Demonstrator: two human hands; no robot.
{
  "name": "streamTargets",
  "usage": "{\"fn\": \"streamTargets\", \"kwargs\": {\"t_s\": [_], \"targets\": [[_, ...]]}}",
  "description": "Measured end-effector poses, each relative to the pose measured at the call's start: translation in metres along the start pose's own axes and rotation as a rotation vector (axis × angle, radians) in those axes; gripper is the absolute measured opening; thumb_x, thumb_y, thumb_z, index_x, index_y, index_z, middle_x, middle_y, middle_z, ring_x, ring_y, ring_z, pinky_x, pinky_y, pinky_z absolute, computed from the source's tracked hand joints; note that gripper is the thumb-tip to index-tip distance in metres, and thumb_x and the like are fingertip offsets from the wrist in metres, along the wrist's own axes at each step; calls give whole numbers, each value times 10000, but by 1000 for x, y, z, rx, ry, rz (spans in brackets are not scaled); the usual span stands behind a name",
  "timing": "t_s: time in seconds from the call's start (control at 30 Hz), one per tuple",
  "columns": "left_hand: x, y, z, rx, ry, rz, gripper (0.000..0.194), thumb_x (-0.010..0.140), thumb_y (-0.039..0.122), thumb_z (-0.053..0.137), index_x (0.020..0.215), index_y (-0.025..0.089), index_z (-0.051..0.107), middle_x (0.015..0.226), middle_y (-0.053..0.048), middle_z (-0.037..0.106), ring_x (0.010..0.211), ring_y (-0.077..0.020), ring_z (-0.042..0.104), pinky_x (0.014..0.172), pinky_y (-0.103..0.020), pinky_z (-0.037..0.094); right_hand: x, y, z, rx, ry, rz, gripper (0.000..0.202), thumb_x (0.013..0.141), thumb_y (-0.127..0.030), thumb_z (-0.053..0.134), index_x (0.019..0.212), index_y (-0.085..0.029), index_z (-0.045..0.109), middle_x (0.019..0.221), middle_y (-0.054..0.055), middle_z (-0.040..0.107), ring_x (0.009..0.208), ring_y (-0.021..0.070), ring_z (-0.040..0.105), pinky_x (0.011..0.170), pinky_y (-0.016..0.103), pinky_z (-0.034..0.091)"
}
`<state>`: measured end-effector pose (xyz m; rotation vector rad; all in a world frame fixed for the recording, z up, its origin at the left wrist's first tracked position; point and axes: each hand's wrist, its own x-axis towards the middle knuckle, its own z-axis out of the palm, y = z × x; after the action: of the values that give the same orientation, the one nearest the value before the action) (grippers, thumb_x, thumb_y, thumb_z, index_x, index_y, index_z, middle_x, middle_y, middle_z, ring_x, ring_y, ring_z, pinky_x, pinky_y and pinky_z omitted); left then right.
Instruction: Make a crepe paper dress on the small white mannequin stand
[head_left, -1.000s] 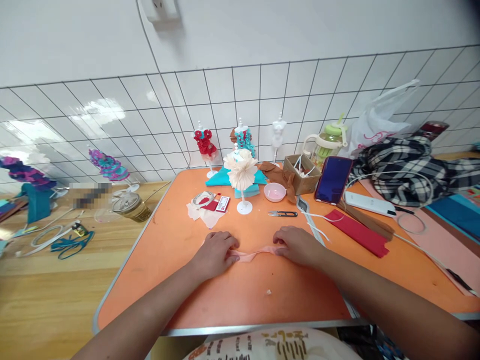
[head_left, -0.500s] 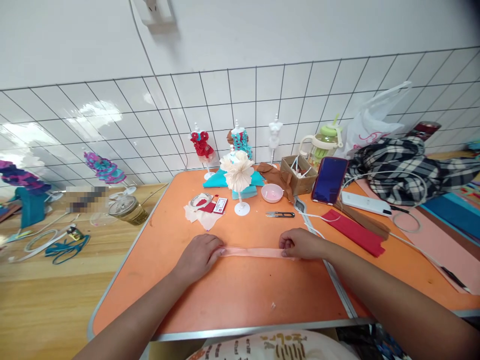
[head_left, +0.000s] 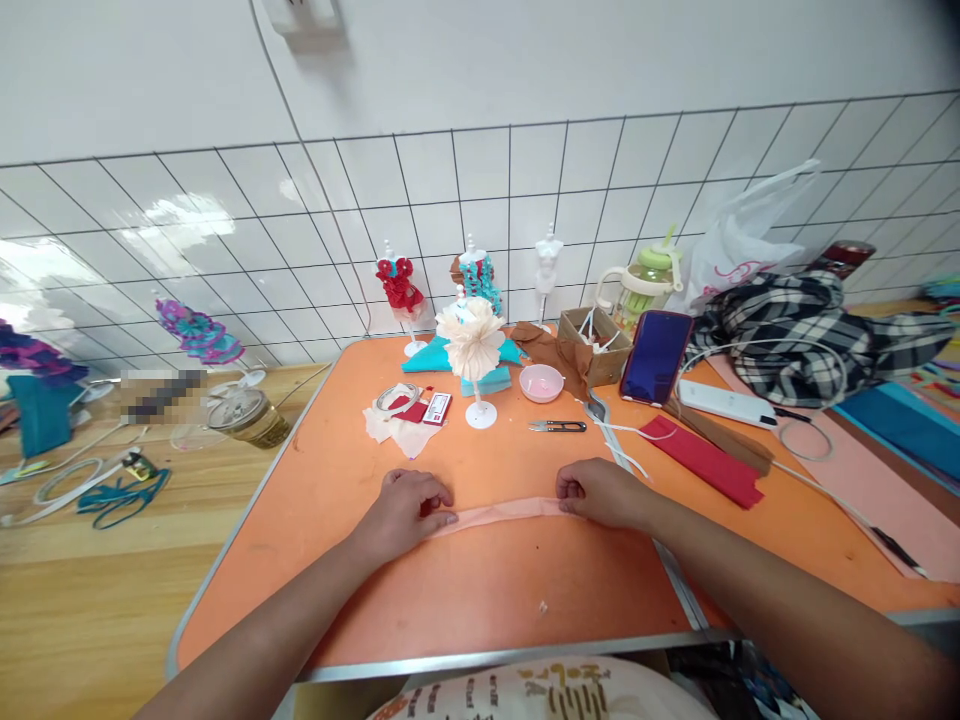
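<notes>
A narrow peach strip (head_left: 504, 510), like folded crepe paper, lies on the orange table between my hands. My left hand (head_left: 403, 508) is at its left end, the thumb resting on the strip and the fingers lifted apart from it. At the other end, the curled fingers of my right hand (head_left: 598, 490) pinch the strip. Beyond it, a small white dress form (head_left: 481, 412) bears a cream ruffled flower (head_left: 471, 338). Thread snips (head_left: 559, 426) and a pink bowl (head_left: 541, 383) lie behind the right hand.
Cream paper scraps (head_left: 401, 432) with a red packet (head_left: 436, 408) lie at the back left. A phone (head_left: 657, 357) leans against a wooden box (head_left: 596, 360). Red crepe paper (head_left: 705, 462) and a white cable lie to the right. A lidded cup (head_left: 250, 418) stands left of the table.
My left thumb and fingers have parted at the strip's left end, and that end now slants slightly toward me. My right hand keeps its pinch. The view has shifted a little.
</notes>
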<state>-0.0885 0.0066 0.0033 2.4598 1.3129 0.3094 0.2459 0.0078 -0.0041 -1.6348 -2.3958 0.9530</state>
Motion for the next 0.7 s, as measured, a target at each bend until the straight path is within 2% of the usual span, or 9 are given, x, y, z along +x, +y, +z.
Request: {"fn": "streamTargets", "kwargs": {"t_s": [0.1,0.23,0.33,0.4,0.5,0.6,0.7], "targets": [[-5,1,1,0,-52,44,188,823,404,582,800,219,611,807,9,632,793,-158,577,824,-351,337,-2,-2,-3,-1,-7,-13,54,716,-242,611,756,-220,639,698,-23,658,620,125,559,522,214,336],[-8,8,-1,-17,-104,73,133,817,337,595,894,229,597,842,1,626,822,-165,570,814,-333,359,-3,-1,-4,8,-15,-61,49,717,-237,615,745,-210,645,708,-11,645,628,128,554,531,217,340],[-8,14,-3,-19,-133,104,71,834,279,559,810,222,593,795,6,626,796,-154,572,803,-316,377,-4,2,-3,24,3,-93,48,721,-224,604,745,-207,642,717,-11,632,632,125,550,541,219,350],[-7,14,-4,-33,-131,103,99,847,245,527,774,216,587,790,2,631,770,-146,573,763,-290,401,-4,4,-1,39,15,-113,54,731,-221,596,752,-204,643,722,-10,623,634,123,548,553,221,362],[-4,10,-4,-24,-103,80,132,874,221,474,821,214,594,807,-13,637,757,-150,573,692,-265,425,-5,8,2,61,63,-134,79,751,-200,576,773,-202,652,766,2,612,676,127,559,594,228,394],[0,4,-5,39,-64,121,155,884,219,467,958,219,604,896,-37,651,851,-176,576,772,-298,428,-5,9,5,52,121,-155,101,772,-180,564,794,-205,659,806,13,610,751,140,568,665,244,420],[2,3,-5,87,-59,180,174,888,201,454,948,232,614,923,-38,649,893,-186,567,825,-329,404,-8,8,7,-21,181,-200,87,784,-164,569,790,-204,646,834,22,619,838,161,559,734,267,419]]}}
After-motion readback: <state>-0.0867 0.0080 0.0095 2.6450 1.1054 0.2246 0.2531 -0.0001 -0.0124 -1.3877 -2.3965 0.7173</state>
